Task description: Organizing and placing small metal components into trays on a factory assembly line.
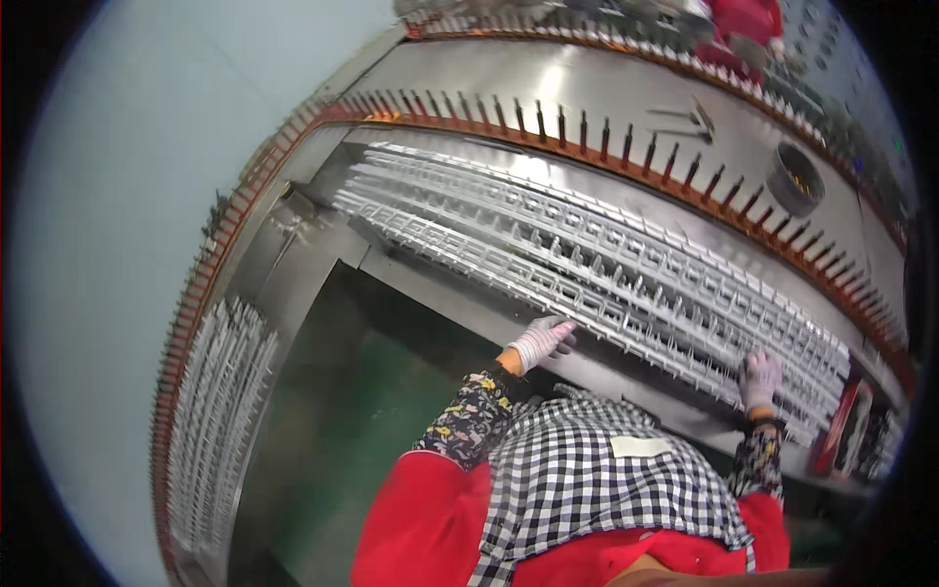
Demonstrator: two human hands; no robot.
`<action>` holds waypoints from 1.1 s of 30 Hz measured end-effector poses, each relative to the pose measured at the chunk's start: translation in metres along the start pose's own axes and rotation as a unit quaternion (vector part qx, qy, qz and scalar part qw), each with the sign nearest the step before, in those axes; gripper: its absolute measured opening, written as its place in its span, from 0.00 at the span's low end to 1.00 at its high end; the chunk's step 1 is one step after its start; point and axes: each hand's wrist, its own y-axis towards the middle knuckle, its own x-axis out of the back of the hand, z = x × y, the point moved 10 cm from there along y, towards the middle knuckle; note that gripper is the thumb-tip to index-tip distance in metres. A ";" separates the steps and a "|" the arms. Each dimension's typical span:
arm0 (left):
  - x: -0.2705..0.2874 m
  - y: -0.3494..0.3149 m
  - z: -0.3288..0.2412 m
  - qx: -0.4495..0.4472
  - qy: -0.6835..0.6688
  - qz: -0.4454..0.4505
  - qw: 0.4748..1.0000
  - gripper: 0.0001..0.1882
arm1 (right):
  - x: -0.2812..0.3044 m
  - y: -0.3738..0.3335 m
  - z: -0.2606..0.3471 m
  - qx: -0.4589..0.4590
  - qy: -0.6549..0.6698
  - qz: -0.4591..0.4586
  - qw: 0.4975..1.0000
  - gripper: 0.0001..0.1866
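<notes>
Several long, pale metal racks (pixel 626 256) with rows of small prongs lie side by side in a metal trough in front of me. Both hands wear thin white gloves with pinkish fingertips. My left hand (pixel 544 341) is at the front edge of the nearest rack, its fingers curled together. Whether anything small is between them is hidden. Farther right, my right hand (pixel 760 381) reaches over the right part of the racks, its fingers bent down around a rack's bars. Its fingertips are partly lost among the prongs.
Beyond the trough curves an orange-brown rail (pixel 548 145) with upright dark pins. Behind it are a metal cup (pixel 796 180) with small pieces and a tool with prongs (pixel 693 121). More racks (pixel 220 430) lie at left. A red box (pixel 847 430) stands at right. Another person (pixel 743 29) is far off.
</notes>
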 end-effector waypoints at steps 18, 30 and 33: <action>0.039 0.049 -0.109 -0.173 -0.588 -0.028 0.789 0.08 | 0.079 0.001 0.017 0.042 0.030 0.091 0.995 0.14; 0.053 0.021 -0.062 -0.170 -0.625 0.058 0.760 0.10 | 0.101 -0.055 0.043 0.031 -0.054 -0.089 0.994 0.13; 0.046 0.025 -0.076 -0.159 -0.572 0.053 0.803 0.13 | 0.104 -0.064 0.046 -0.009 -0.039 -0.122 0.992 0.15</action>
